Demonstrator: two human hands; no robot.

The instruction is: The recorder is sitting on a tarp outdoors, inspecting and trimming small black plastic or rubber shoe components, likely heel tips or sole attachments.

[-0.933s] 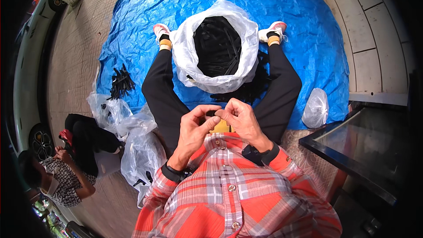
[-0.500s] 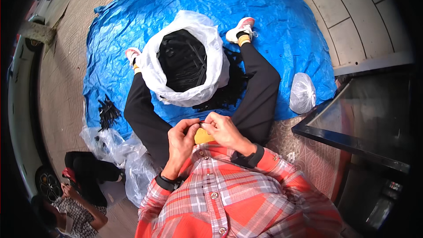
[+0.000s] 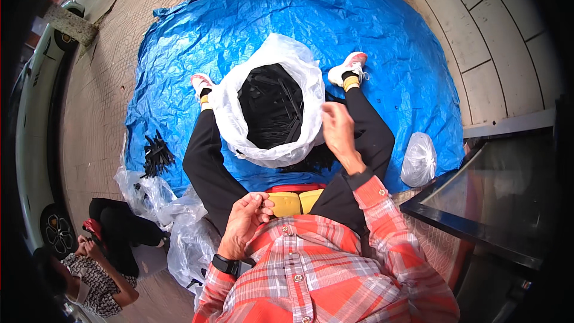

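A white plastic bag [image 3: 226, 107] stands between my legs with its mouth rolled back. Thin black strips [image 3: 270, 110] fill it. My right hand [image 3: 339, 134] is at the bag's right side, fingers bent and blurred by motion, so what they hold is hidden. Low in front of my shirt, my left hand [image 3: 244, 220] is closed in a pinch; whatever is between its fingertips is too small to make out. Beside that hand is a yellow padded thing [image 3: 287, 204] with a red edge. More black strips [image 3: 317, 160] lie below the bag, partly covered.
A blue tarp [image 3: 382, 42] spreads under my feet. On its left lies a small pile of black strips [image 3: 158, 154], near crumpled clear plastic bags [image 3: 188, 242]. A tied clear bag [image 3: 418, 160] and a dark-framed glass panel [image 3: 478, 194] are right. Another person [image 3: 101, 272] sits lower left.
My hands were together at my waist and are now apart. The right hand has moved forward to the bag's right side; the left remains low, still pinched. The view has shifted slightly.
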